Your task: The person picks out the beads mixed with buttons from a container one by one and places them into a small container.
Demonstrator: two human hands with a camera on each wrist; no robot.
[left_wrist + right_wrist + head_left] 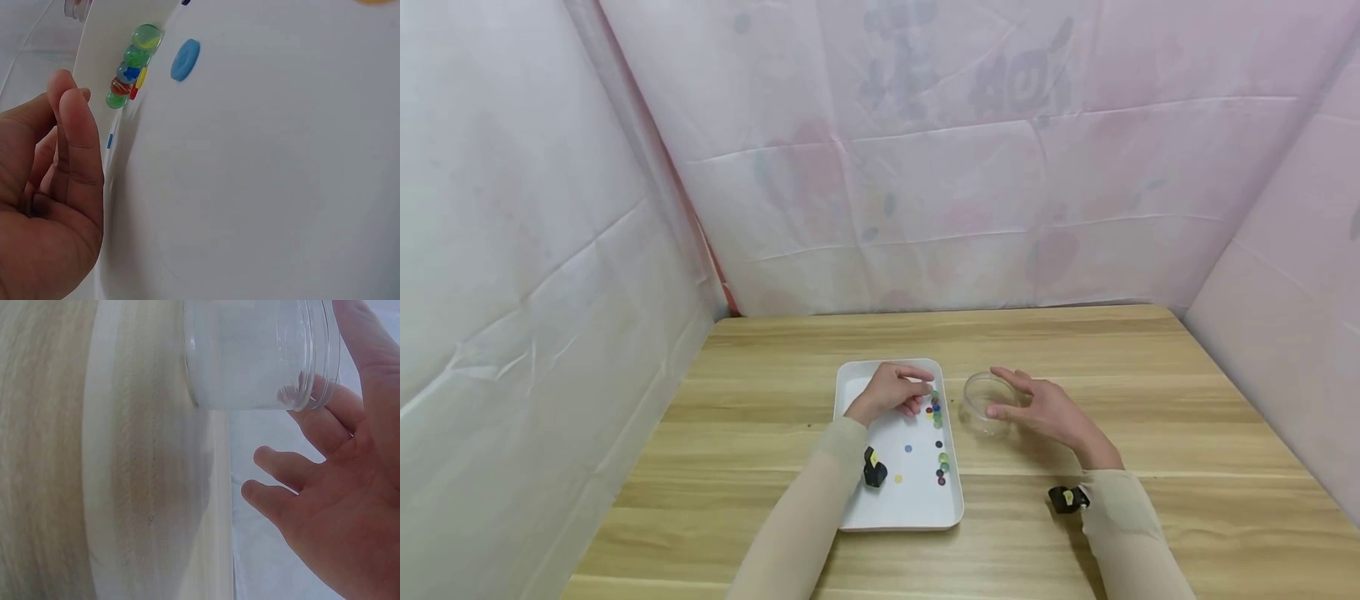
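The wooden table [1075,533] carries a white rectangular tray [917,512] near its middle, with a clear plastic jar [983,403] standing upright just beside the tray's right edge. The jar looks light, rigid and smooth-walled, likely to slide or tip if nudged; the ribbed rim [315,359] appears the surest place to grip. The right hand [1048,410] cups the jar loosely, fingers relaxed around its side, not clamped. The left hand [891,390] rests over the tray's far end, fingers curled; whether it pinches anything cannot be told. Glass marbles [128,69] lie in a row against the tray's right wall, hard, round and prone to roll; flat coloured discs [185,59] lie scattered nearby.
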